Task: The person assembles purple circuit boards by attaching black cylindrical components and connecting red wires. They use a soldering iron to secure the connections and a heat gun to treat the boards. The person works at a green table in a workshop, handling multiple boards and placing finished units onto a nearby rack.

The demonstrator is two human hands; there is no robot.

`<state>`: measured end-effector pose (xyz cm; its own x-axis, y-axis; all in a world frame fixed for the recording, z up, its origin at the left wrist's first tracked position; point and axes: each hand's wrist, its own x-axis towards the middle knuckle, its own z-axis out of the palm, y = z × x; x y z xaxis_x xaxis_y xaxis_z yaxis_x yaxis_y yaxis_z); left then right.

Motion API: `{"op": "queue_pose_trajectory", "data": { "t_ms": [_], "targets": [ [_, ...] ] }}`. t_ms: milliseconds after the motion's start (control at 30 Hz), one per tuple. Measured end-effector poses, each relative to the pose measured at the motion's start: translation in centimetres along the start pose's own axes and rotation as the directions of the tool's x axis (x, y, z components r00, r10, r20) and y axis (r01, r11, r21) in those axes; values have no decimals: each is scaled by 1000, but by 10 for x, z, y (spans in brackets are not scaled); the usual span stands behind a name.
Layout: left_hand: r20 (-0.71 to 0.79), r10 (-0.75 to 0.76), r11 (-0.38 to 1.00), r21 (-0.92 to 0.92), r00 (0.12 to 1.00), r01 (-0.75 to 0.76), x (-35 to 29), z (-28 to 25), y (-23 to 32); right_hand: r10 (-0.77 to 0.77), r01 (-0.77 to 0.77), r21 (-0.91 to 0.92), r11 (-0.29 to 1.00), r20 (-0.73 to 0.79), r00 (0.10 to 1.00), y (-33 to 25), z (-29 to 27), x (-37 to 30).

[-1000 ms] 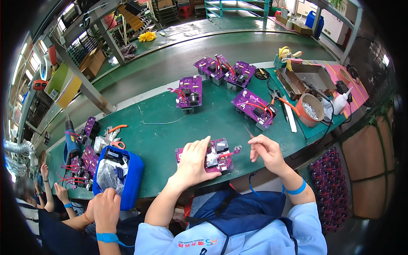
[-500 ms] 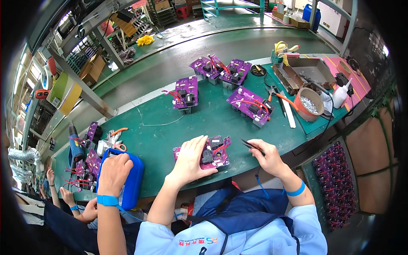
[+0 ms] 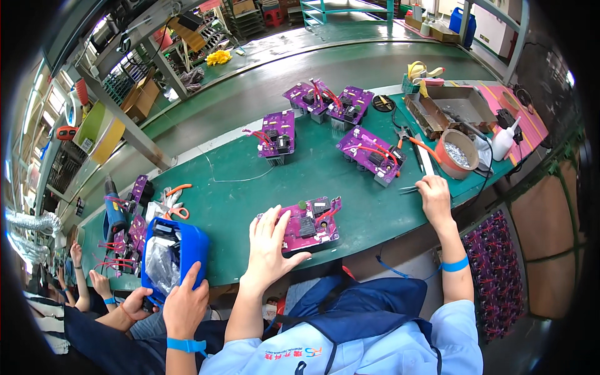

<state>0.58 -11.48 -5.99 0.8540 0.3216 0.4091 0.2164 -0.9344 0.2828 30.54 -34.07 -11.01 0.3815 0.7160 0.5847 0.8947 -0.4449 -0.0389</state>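
Observation:
A purple circuit board (image 3: pixel 294 240) with black relays and red wires lies near the front edge of the green bench. My left hand (image 3: pixel 267 250) rests on its left end, fingers spread and thumb apart, open. To the right, my right hand (image 3: pixel 435 199) is closed on a pair of tweezers (image 3: pixel 407 189), whose tips point left just above the bench. Its fingers are at the near end of a white strip (image 3: pixel 426 160); whether they touch it I cannot tell. Farther back stands another purple board (image 3: pixel 370 156) with red wires.
More purple boards (image 3: pixel 277 134) stand farther back. On the right are pliers (image 3: pixel 406 135), a round tub of small metal parts (image 3: pixel 455 152), a metal tray (image 3: pixel 431 117) and a white bottle (image 3: pixel 503 142). At left, a co-worker's hands hold a blue bin (image 3: pixel 199 244) near a heat gun (image 3: pixel 112 209).
My right hand has moved right with the tweezers, from beside the board to the white strip. My left hand has shifted left on the board. The co-worker's blue bin is tilted, its inside showing.

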Motion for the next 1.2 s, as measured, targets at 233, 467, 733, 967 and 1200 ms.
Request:
{"op": "queue_pose_trajectory", "data": {
  "t_ms": [233,467,733,967,1200],
  "targets": [
    [14,-58,998,21,998,57,-13,1,-11,43,-28,352,936,-34,998,-63,-17,7],
    [-47,-161,984,-90,986,157,-24,3,-31,-45,67,676,734,-51,998,-174,-37,28],
    [-120,-83,977,-207,989,57,-25,10,-43,-532,487,293,823,93,842,-215,-9,60],
    [-49,-66,959,-280,997,50,-30,3,-52,-655,648,349,677,-115,746,-206,10,74],
    [83,10,873,-486,997,32,-18,-15,-51,-602,-229,844,485,512,613,-178,-10,108]
  ]
}}
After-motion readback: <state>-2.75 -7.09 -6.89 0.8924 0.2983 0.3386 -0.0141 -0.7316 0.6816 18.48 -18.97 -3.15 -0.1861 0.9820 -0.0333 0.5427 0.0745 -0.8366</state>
